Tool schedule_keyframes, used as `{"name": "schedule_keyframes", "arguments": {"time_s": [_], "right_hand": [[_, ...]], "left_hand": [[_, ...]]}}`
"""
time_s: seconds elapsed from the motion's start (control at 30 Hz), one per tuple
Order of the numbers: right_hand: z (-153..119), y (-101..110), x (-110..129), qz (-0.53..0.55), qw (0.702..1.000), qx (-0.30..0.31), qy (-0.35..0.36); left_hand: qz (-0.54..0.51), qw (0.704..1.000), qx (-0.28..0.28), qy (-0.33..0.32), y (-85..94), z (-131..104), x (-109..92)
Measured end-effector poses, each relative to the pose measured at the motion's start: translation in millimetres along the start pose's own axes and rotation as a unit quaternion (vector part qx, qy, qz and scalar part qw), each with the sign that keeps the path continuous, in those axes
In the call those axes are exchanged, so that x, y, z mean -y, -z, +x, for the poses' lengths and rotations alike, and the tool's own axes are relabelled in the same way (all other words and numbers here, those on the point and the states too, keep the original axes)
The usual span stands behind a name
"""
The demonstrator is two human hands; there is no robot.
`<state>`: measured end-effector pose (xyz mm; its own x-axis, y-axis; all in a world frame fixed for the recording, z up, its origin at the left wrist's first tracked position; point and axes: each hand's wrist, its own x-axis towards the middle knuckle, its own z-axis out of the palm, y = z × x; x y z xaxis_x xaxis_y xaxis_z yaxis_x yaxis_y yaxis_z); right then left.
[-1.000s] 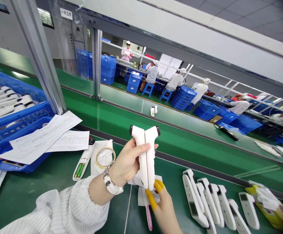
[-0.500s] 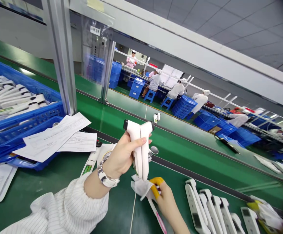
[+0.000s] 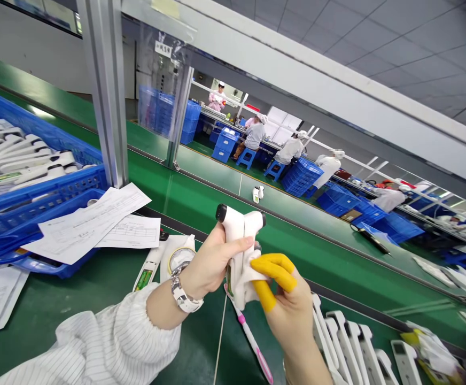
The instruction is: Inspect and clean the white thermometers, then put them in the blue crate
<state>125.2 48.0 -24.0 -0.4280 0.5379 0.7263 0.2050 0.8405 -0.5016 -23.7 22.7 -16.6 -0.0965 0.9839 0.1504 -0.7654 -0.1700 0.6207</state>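
Two white handheld infrared thermometers (image 3: 239, 235) with black tips are gripped side by side in my left hand (image 3: 209, 262), above the green bench. My right hand (image 3: 287, 299), with yellow finger cots on some fingers, pinches a white wipe (image 3: 249, 274) against their handles. Part of the wipe is hidden by the fingers. Below the hands a pink-and-white toothbrush (image 3: 249, 334) lies on the bench. Left of my left wrist rests a white thermometer (image 3: 148, 267) showing green inside it, beside a roll of tape (image 3: 180, 256).
A row of white thermometers (image 3: 349, 337) lies to the right, near a yellow and white packet (image 3: 433, 347). On the left, a blue crate (image 3: 80, 182) holds many more, with paper sheets (image 3: 92, 224) in front. A metal post (image 3: 105, 96) stands behind. Several people work at the far benches.
My right hand has risen from below the thermometers to their handles, bringing the wipe up against them. My left hand has shifted slightly right with the thermometers. The toothbrush now shows more fully.
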Motion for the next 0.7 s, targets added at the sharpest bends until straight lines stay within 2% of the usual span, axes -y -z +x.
{"name": "schedule_keyframes", "arguments": {"time_s": [0.07,0.17,0.27,0.33,0.4,0.47,0.57,0.63,0.7], "right_hand": [[-1,-7,-1,-0.036,0.999,0.018,0.017],[-20,-10,-8,-0.049,0.996,0.073,0.016],[-41,-5,-15,-0.077,0.983,0.168,-0.005],[-46,1,-20,-0.091,0.976,0.194,-0.031],[-41,9,-28,-0.11,0.98,0.157,-0.048],[-29,14,-40,-0.147,0.984,0.089,-0.051],[-8,11,-64,-0.206,0.978,0.003,-0.042],[0,0,-80,-0.233,0.972,-0.009,-0.033],[-1,-14,-93,-0.258,0.966,0.013,-0.018]], "left_hand": [[0.0,1.0,-0.002,-0.007,-0.5,0,1],[0.011,0.999,-0.028,-0.017,-0.5,0,-4],[0.012,0.999,-0.036,-0.013,-0.3,0,-12],[0.009,0.999,-0.035,-0.015,-0.4,-1,-15],[0.012,0.999,-0.036,-0.019,-0.6,-1,-14],[0.015,0.999,-0.037,-0.02,-0.9,0,-12],[0.012,0.999,-0.047,-0.011,-0.4,0,-10],[0.009,0.998,-0.059,-0.016,1.2,1,-14],[0.004,0.997,-0.075,-0.031,4.0,2,-21]]}}
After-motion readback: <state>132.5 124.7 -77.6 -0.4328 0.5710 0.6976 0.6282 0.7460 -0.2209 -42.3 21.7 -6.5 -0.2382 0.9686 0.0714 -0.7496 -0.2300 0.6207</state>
